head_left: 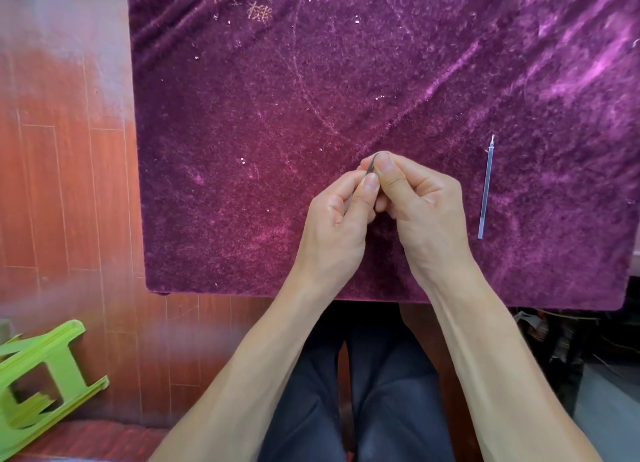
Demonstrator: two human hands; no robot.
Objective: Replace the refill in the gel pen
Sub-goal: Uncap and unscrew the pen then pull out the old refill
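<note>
Holding a thin dark part of the gel pen (371,166) between them, both hands meet above the middle of the tabletop (242,150), which is covered with purple velvet. The left hand (337,219) pinches the lower end with thumb and forefinger, and the right hand (420,205) closes over the upper end, so the two hands are touching each other and are clamped on the same small piece. Only a short, slightly bent sliver of it shows between the fingertips; the rest is hidden, and I cannot tell if it is the pen body, its tip or an old refill. The spare refill (486,188) lies alone on the velvet, well apart to the right of the hands, with its metal point away from the person. It looks like a very light, narrow plastic tube, a little flexible, so I judge it will bend if it is pressed in the middle and may roll or slip from dry fingers. The best place to take it is probably near the back half of the tube, with a soft pinch, keeping the fine point free because this end seems fragile and could be damaged or leave ink. The velvet should keep it from rolling away. No container, box or tray is visible on the tabletop, so nothing is stored inside anything here. A green plastic stool (41,375) lies on the wooden floor at the left.
</note>
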